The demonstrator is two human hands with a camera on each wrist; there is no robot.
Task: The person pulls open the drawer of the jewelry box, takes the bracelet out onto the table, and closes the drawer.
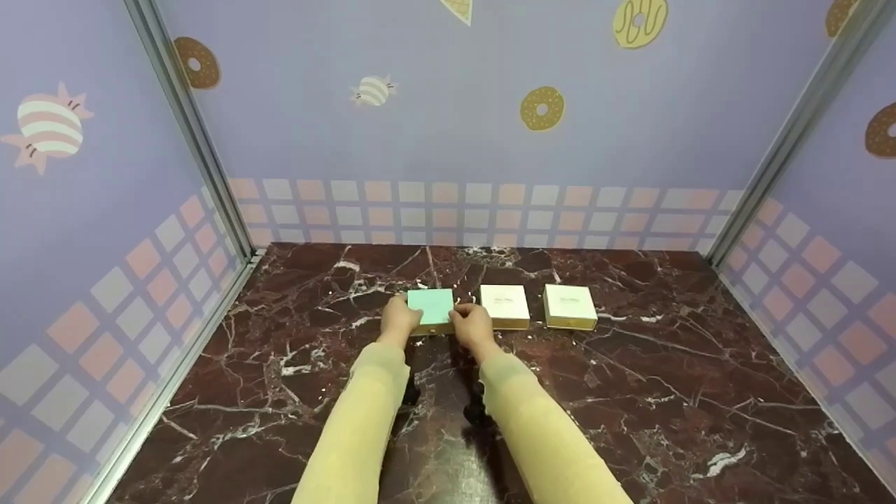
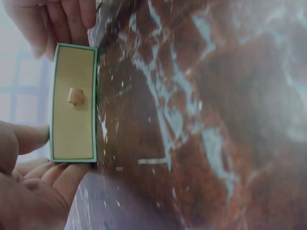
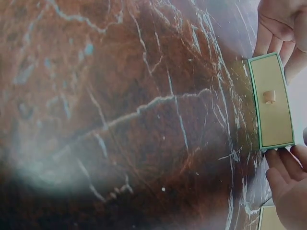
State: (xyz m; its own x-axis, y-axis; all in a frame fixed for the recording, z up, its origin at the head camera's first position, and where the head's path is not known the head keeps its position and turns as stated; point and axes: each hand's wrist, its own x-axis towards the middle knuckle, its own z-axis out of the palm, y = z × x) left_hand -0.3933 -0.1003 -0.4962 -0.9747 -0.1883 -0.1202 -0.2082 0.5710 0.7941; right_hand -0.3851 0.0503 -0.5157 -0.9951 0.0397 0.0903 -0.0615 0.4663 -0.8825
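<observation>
A small mint-green drawer box (image 1: 430,306) with a gold front sits on the marble-patterned table, between my hands. My left hand (image 1: 400,318) grips its left side, thumb near the top edge and fingers along the side. On its right side, my right hand (image 1: 474,326) holds it with bent fingers. The left wrist view shows the gold drawer front (image 2: 72,129) with a small tan pull tab (image 2: 76,96); the drawer is closed. From the right wrist, the fingertips (image 3: 283,165) touch the box's end. The box's back is hidden.
Two boxes with pale lids and gold fronts, a nearer one (image 1: 504,304) and a farther one (image 1: 570,306), stand in a row to the right. White specks lie on the table (image 1: 630,392). A patterned back wall (image 1: 448,154) and side walls enclose it.
</observation>
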